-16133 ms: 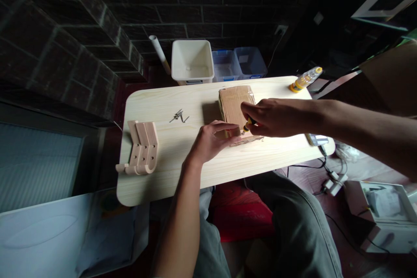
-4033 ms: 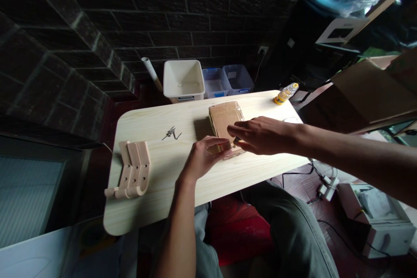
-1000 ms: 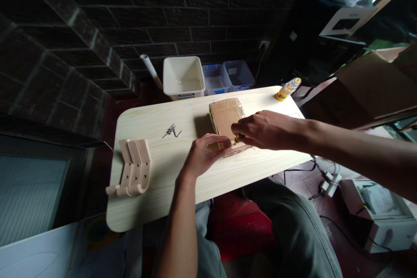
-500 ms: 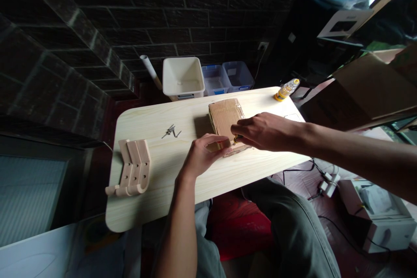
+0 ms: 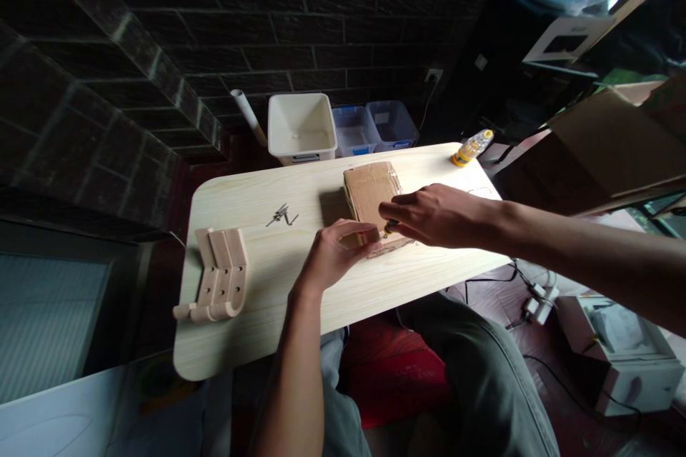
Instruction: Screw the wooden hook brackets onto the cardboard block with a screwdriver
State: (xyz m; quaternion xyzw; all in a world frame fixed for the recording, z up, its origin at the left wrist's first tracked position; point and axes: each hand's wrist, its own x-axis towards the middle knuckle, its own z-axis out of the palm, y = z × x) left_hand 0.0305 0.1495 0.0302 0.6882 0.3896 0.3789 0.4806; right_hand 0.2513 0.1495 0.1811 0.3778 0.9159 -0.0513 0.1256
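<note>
My left hand (image 5: pixel 333 251) pinches a small wooden piece (image 5: pixel 371 236) between thumb and fingers at the near end of a cardboard box (image 5: pixel 371 189). Most of that piece is hidden by the fingers. My right hand (image 5: pixel 421 213) is closed round a short black and yellow tool that looks like a screwdriver (image 5: pixel 391 227), its tip down beside the wooden piece. Several dark screws (image 5: pixel 280 215) lie in a loose pile left of the box. Farther left, several wooden hooks (image 5: pixel 221 275) with drilled holes rest side by side on the table (image 5: pixel 262 260).
A clear container with yellow ends (image 5: pixel 471 148) stands at the table's far right corner. Behind the table are a white bin (image 5: pixel 301 125) and two clear plastic bins (image 5: pixel 354 130). A power strip (image 5: pixel 541 303) with cables and an open box (image 5: pixel 624 350) are on the floor at right.
My right hand has shifted very slightly, and the tool's grip looks turned a little. My left hand, the box and the screws are where they were.
</note>
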